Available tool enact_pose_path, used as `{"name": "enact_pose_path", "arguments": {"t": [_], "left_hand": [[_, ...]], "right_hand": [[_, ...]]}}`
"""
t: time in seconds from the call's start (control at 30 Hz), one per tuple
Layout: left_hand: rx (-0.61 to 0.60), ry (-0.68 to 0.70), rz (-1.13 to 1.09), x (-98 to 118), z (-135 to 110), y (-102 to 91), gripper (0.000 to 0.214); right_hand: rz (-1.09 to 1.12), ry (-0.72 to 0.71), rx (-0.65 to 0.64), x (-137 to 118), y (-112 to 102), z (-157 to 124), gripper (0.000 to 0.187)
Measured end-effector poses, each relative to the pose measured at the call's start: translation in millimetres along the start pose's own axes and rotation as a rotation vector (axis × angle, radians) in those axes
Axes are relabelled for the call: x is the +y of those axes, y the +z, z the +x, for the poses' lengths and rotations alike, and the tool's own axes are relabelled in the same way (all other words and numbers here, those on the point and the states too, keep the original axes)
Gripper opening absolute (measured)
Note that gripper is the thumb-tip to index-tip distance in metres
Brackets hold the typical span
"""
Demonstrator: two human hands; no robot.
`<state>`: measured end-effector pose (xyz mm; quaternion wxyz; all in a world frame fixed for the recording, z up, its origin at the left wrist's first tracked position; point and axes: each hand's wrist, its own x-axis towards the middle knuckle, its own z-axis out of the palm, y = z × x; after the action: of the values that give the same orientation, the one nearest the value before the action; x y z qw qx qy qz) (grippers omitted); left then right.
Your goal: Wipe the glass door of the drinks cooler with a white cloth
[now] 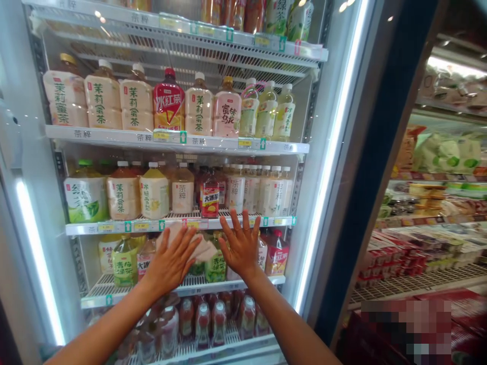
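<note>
My left hand [171, 261] is raised before the drinks fridge, its fingers stretched up and to the right. Under its palm it holds a pale pinkish-white cloth [205, 250], whose folded edges stick out past the fingers. My right hand [243, 243] is beside it, fingers spread wide, and nothing shows in it. Light reflections suggest a glass pane between the hands and the shelves; whether the right palm touches it I cannot tell. Just beyond the right fingertips, a red-labelled tea bottle [210, 195] stands on a shelf.
Several white wire shelves [228, 145] hold bottled teas, with price tags on their front edges. Bright light strips [331, 152] run along the fridge's sides, and a dark frame [375, 167] borders it on the right. Further right, an open chiller [437, 220] holds packaged goods.
</note>
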<state>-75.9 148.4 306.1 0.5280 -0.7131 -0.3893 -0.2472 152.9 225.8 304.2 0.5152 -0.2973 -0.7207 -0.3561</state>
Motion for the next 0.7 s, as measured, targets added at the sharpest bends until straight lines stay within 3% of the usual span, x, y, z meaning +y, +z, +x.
{"name": "enact_pose_path", "arguments": {"t": [0.1, 0.3, 0.5, 0.57, 0.7], "left_hand": [[-0.011, 0.022, -0.012, 4, -11, 0.0, 0.069], [0.007, -0.126, 0.008, -27, 21, -7.4, 0.075], [-0.034, 0.035, -0.018, -10, -16, -2.5, 0.071], [-0.045, 0.034, -0.015, -23, -7, -7.5, 0.071], [0.004, -0.101, 0.009, -55, 29, -17.7, 0.075]], "right_hand": [[-0.003, 0.005, 0.008, 0, 0, -1, 0.071], [-0.005, 0.004, 0.017, -1, 0, -1, 0.072], [-0.012, -0.005, 0.025, -1, -1, 0, 0.072], [-0.012, -0.001, 0.021, -1, -1, 0, 0.072], [-0.014, 0.006, 0.017, -1, 0, -1, 0.073]]}}
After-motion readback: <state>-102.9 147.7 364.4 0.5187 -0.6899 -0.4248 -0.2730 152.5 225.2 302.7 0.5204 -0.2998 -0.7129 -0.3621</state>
